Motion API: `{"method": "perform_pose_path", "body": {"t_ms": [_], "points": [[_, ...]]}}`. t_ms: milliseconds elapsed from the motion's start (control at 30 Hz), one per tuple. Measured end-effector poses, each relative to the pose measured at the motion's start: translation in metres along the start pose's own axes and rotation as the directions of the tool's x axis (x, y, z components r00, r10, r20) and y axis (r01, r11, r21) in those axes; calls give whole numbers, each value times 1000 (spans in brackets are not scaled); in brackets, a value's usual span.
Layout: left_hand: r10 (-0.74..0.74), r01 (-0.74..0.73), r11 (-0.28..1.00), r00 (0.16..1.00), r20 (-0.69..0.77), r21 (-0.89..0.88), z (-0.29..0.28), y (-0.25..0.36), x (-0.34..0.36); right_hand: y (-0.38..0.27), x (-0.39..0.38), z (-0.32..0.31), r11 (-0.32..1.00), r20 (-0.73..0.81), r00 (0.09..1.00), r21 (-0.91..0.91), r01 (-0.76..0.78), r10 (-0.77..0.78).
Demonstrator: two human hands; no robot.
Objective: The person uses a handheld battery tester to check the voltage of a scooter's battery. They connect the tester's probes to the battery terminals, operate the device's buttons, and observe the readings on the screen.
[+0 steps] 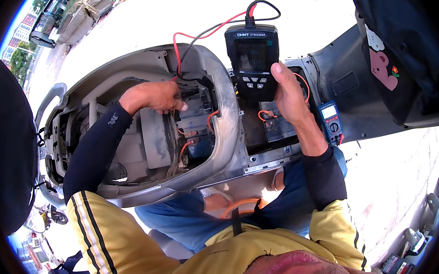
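Note:
My right hand grips a black handheld battery tester by its lower right side, screen facing up. A red lead and a black lead run from its top into the open scooter body. My left hand is closed over the rear battery bay, where the red lead reaches its fingers; the lead's end is hidden. Beside the fingers, a dark clip sits at the bay's upper edge. Below lies a dark battery with orange wires on its terminals.
Another battery lies in the front bay, partly behind my right hand. A blue multimeter rests on the scooter's footboard edge. The grey plastic seat frame curves around the rear bay. A dark bag hangs at the right.

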State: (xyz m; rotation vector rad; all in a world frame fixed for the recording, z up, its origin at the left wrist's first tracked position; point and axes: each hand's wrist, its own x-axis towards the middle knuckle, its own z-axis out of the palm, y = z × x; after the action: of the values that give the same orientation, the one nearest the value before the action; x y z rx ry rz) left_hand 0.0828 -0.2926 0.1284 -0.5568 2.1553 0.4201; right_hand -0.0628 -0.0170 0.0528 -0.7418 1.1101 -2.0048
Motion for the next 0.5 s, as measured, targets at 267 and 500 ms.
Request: {"method": "perform_pose_path", "body": {"t_ms": [267, 500], "points": [[370, -555, 825, 388, -844, 107, 8, 57, -114, 5, 1, -1, 999, -7, 1000, -53, -12, 12], [538, -824, 491, 31, -842, 283, 27, 85, -120, 4, -2, 5, 990, -11, 1000, -142, 1, -2]]}}
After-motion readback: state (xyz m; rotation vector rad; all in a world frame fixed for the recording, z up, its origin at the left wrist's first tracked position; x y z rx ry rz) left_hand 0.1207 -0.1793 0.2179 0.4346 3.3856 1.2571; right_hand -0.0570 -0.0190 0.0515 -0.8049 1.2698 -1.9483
